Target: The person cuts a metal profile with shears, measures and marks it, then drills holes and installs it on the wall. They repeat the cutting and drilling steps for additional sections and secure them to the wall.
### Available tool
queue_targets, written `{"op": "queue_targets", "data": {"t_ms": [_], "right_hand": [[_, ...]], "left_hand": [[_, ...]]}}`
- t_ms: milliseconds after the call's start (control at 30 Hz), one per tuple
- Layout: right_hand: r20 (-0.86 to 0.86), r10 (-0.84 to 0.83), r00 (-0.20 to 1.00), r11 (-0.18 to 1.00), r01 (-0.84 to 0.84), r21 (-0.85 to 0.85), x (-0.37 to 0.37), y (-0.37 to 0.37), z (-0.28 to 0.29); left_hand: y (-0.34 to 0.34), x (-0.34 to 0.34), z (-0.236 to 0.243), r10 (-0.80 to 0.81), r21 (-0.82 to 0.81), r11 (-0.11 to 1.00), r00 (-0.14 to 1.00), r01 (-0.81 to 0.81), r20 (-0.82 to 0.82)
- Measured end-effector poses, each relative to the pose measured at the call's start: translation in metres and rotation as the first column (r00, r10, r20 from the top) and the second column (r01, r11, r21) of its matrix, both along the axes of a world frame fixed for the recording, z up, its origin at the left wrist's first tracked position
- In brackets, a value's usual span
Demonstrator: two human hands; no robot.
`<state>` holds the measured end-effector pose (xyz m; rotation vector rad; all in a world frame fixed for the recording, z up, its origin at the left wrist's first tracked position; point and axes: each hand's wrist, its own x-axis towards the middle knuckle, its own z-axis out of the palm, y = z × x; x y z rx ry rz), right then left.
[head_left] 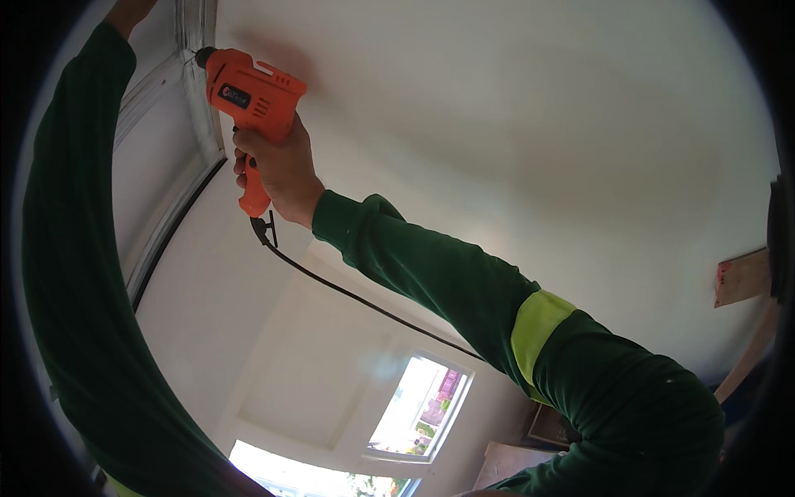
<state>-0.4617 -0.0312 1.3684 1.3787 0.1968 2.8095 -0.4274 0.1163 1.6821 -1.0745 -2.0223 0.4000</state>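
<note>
My right hand (pixel 288 172) is closed around the grip of an orange corded power drill (pixel 267 108). The drill points left, and its black chuck (pixel 204 57) meets or nearly meets a whitish, scuffed frame (pixel 195 99) by the wall. From the bottom of its handle a black cord (pixel 348 291) runs down to the right, passing behind my right sleeve. My left arm reaches up along the left side. Of my left hand (pixel 132 12) only the wrist end shows at the top edge; its fingers are out of the picture.
A pale wall or ceiling panel (pixel 530 141) fills the upper right. Below are a small bright window (pixel 421 407) and a wider bright opening (pixel 306 476). A dark strip (pixel 178 228) edges the frame at left. A wooden board end (pixel 741 277) juts in at far right.
</note>
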Motion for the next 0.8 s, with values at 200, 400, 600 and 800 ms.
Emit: {"op": "queue_targets", "data": {"t_ms": [200,400,600,800], "right_hand": [[-0.015,0.060,0.998,0.998,-0.060,-0.032,0.003,-0.010,0.004],[-0.037,0.048,0.998,0.998,-0.049,-0.031,-0.002,-0.011,0.004],[-0.025,0.049,0.998,0.999,-0.049,-0.024,-0.001,-0.009,0.000],[-0.014,0.045,0.999,0.998,-0.045,-0.041,0.001,-0.012,-0.005]], "left_hand": [[-0.005,-0.008,0.018,-0.048,-0.039,0.998,0.999,0.048,-0.006],[-0.008,-0.013,0.024,-0.039,-0.064,0.997,0.993,0.032,-0.110],[-0.004,-0.018,0.029,-0.087,-0.092,0.992,0.995,0.082,-0.055],[0.003,-0.007,-0.002,-0.010,-0.025,1.000,0.996,0.008,-0.085]]}}
